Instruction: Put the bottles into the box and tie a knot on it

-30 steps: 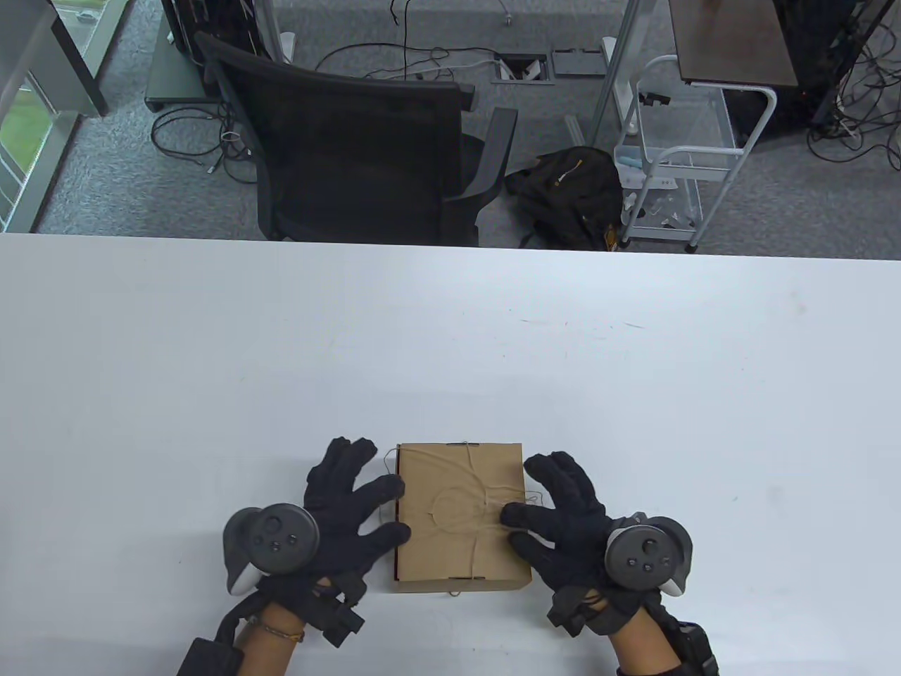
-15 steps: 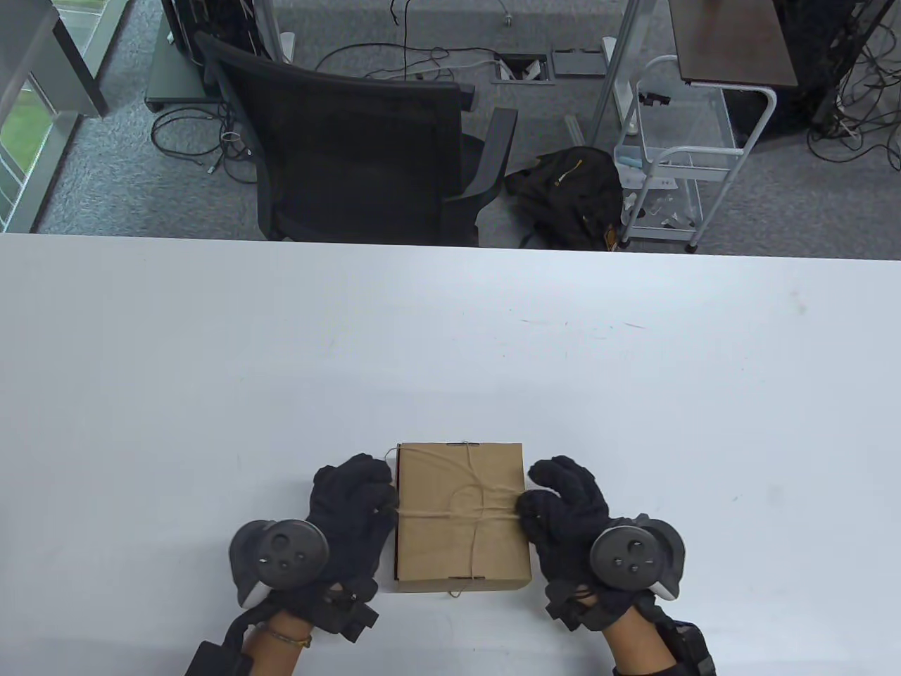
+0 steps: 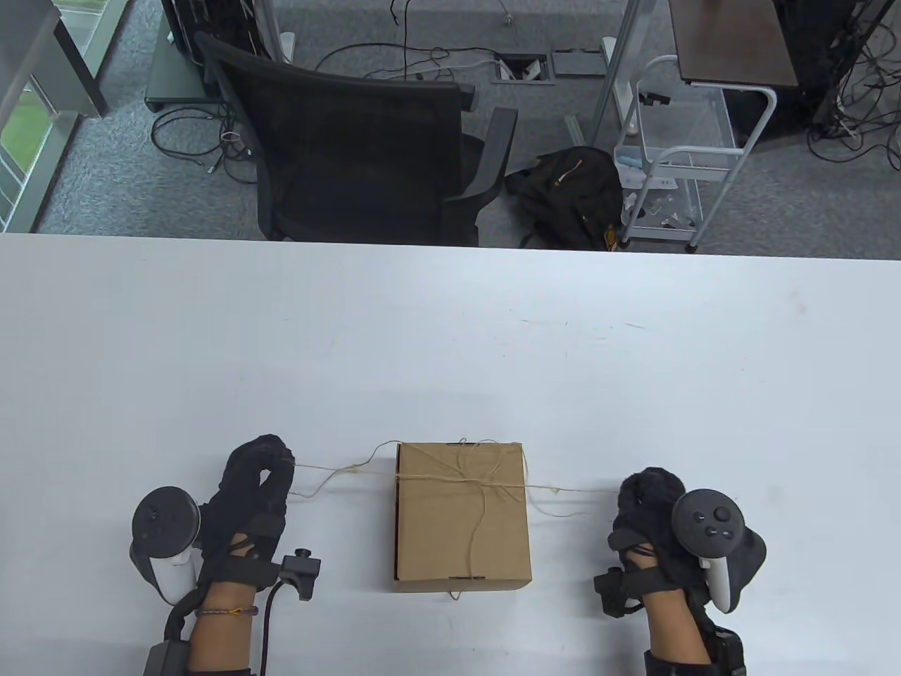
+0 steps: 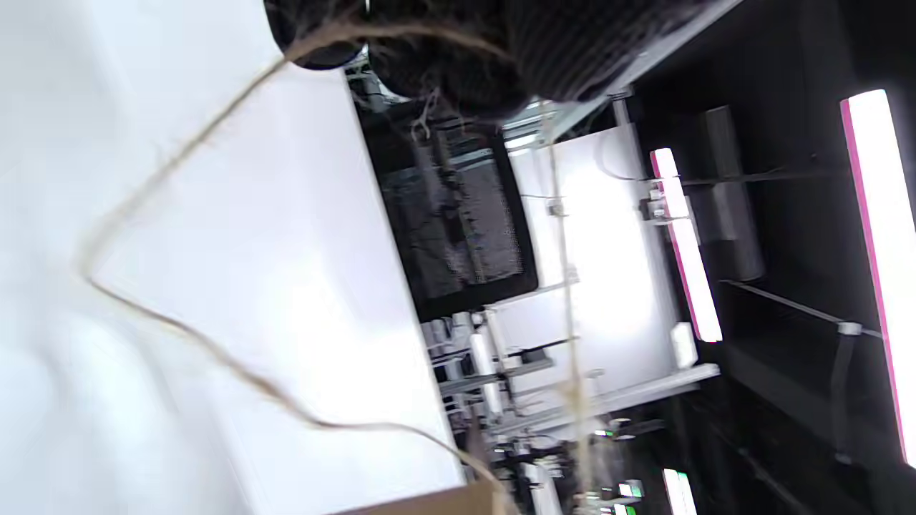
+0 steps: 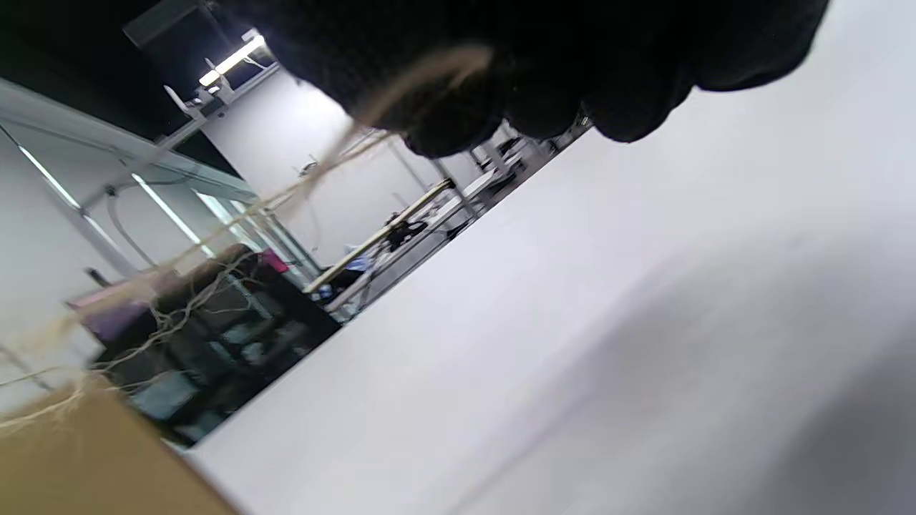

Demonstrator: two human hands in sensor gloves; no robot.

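A closed brown cardboard box (image 3: 461, 521) sits on the white table (image 3: 450, 338) near its front edge; no bottles show. Thin twine (image 3: 450, 480) crosses the lid and runs out taut on both sides. My left hand (image 3: 259, 473), well left of the box, grips one twine end in curled fingers. My right hand (image 3: 644, 501), well right of the box, grips the other end. In the left wrist view the twine (image 4: 179, 322) leads from my fingers (image 4: 444, 64) down to a box corner (image 4: 444, 504). In the right wrist view the twine (image 5: 300, 193) runs from my curled fingers (image 5: 501, 79) to the box (image 5: 86, 458).
A black office chair (image 3: 366, 148) stands behind the table's far edge, with a black bag (image 3: 570, 197) and a white wire cart (image 3: 676, 155) on the floor beyond. Cables lie on the carpet.
Both hands left the box sides and moved outward, each holding a twine end. The loose loop on the lid has drawn tight into a knot across the top.
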